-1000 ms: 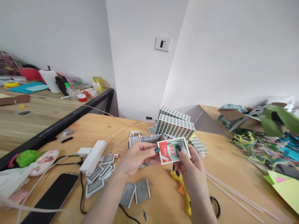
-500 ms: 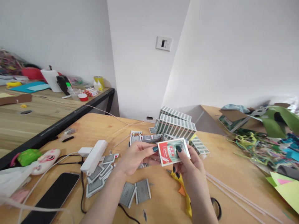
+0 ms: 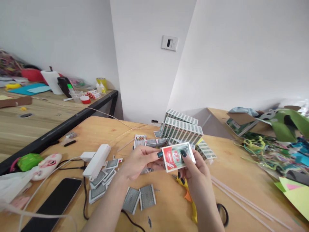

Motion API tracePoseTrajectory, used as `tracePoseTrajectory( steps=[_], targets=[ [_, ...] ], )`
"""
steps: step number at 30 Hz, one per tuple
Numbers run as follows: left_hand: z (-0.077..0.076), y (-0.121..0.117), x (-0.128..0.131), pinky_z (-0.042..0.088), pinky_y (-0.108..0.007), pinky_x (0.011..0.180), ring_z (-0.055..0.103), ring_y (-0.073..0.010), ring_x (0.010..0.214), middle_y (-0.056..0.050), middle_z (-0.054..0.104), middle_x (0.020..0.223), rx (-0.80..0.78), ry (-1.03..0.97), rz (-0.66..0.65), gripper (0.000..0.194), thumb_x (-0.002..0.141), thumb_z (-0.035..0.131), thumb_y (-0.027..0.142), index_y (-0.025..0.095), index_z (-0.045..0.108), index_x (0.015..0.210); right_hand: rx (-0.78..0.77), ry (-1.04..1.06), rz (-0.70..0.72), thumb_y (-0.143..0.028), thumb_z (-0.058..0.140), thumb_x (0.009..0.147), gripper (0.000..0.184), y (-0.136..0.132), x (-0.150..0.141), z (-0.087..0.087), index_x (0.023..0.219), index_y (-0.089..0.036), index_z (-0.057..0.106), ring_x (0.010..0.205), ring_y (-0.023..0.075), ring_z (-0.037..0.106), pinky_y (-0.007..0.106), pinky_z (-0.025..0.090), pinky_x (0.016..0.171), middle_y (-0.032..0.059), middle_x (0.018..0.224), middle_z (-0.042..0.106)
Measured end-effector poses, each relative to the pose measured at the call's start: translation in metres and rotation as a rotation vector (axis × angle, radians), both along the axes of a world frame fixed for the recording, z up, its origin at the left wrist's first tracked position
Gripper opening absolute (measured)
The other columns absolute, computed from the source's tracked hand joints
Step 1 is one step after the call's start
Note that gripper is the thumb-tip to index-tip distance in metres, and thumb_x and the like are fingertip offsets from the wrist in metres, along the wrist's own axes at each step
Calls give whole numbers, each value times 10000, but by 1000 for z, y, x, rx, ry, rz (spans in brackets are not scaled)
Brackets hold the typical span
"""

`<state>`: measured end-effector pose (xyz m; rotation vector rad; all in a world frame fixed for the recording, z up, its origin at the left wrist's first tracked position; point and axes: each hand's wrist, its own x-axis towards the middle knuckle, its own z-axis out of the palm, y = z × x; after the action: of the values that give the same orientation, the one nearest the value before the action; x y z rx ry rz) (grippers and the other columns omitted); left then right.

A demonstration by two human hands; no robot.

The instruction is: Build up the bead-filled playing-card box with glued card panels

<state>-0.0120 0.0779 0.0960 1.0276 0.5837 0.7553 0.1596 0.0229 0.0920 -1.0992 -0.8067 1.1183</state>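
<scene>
A red and green pack of playing cards [image 3: 178, 158] is held up over the table, tilted towards me. My right hand [image 3: 193, 169] grips its right side, thumb lying across the front. At the pack's left edge, my left hand [image 3: 145, 161] pinches with thumb and fingers; its fingertips are partly hidden behind the pack. Behind the hands stands an open structure built of folded playing cards [image 3: 151, 143]. Stacked rows of card packs [image 3: 182, 129] rise beyond it. Two bent cards [image 3: 139, 198] lie below my left hand, and yellow-handled pliers [image 3: 188, 193] lie partly under my right forearm.
Loose cards [image 3: 103, 180] are scattered beside a white power strip [image 3: 97, 161]. A black phone [image 3: 54, 203] and cables lie at the left front. Clear thin sticks [image 3: 241, 196] stretch across the right. Craft materials [image 3: 263, 154] are heaped at the far right.
The pack has shifted very slightly left in my hands, and my right thumb has moved with it. Both hands keep their hold; the rest looks the same.
</scene>
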Motion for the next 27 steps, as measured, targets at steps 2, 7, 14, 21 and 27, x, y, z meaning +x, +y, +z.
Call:
tracePoseTrajectory(
  steps=[2, 7, 14, 21, 27],
  targets=[
    [-1, 1, 1, 540, -250, 681, 690, -189, 763, -146, 717, 918, -15, -2, 2, 357, 711, 706, 346, 104, 708, 974, 1, -44, -5, -435, 661, 752, 370, 0, -1, 1, 1008, -193, 546, 369, 65, 458, 174, 365, 348, -61, 552, 547],
    [-3, 1, 5, 550, -265, 687, 686, -183, 756, -135, 715, 919, -47, 0, 47, 368, 676, 737, 338, 98, 700, 952, 2, -131, -28, -461, 635, 772, 378, 0, -2, 2, 998, -168, 558, 367, 62, 440, 160, 359, 350, -59, 498, 529],
    [-7, 0, 10, 570, -312, 675, 678, -182, 775, -89, 702, 927, -101, 8, 64, 350, 641, 771, 248, 134, 647, 948, 12, -72, -40, -449, 642, 769, 349, 3, -1, -5, 965, -171, 566, 397, 70, 478, 160, 377, 364, -58, 510, 536],
    [-5, -2, 15, 570, -313, 697, 673, -161, 742, -64, 697, 871, -119, 14, 77, 263, 642, 762, 244, 135, 595, 814, 17, -128, -49, -455, 617, 787, 341, 4, -2, -4, 965, -169, 569, 394, 68, 468, 162, 374, 366, -55, 510, 540],
    [-5, -4, 22, 571, -294, 639, 663, -166, 735, -66, 693, 849, -129, 44, 134, 291, 634, 760, 268, 135, 573, 813, 2, -207, -97, -472, 622, 770, 371, 3, -3, -1, 976, -169, 559, 395, 74, 467, 166, 376, 362, -52, 515, 544]
  ],
)
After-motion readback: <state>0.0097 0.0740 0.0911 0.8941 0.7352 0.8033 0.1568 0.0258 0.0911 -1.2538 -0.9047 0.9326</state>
